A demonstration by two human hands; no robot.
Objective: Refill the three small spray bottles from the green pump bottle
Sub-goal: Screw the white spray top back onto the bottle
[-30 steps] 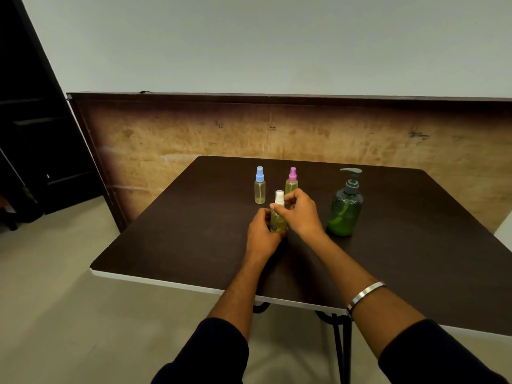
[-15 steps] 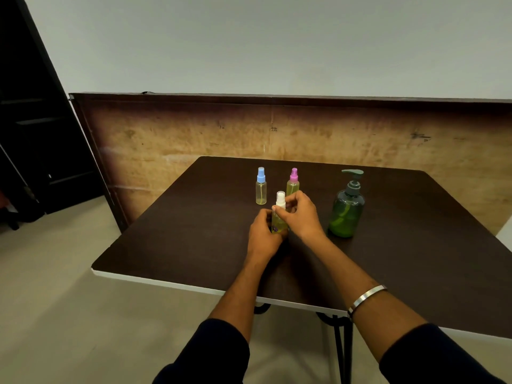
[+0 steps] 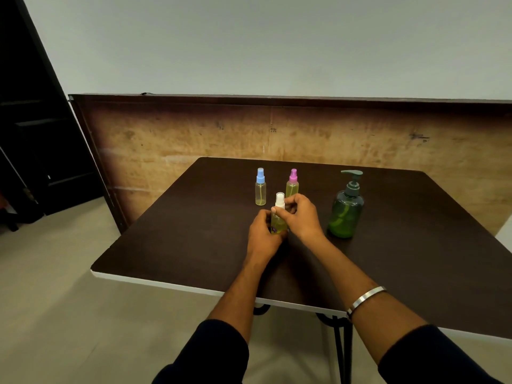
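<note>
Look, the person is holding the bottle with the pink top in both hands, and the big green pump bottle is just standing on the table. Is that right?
Not quite. In the head view, both hands hold the bottle with the white top: left hand round its body, right hand at its top. The pink-topped bottle stands behind, untouched. The green pump bottle does stand on the table.

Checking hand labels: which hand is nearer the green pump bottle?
Right. The right hand pinches the white-capped spray bottle just left of the green pump bottle; the left hand is farther left.
</note>
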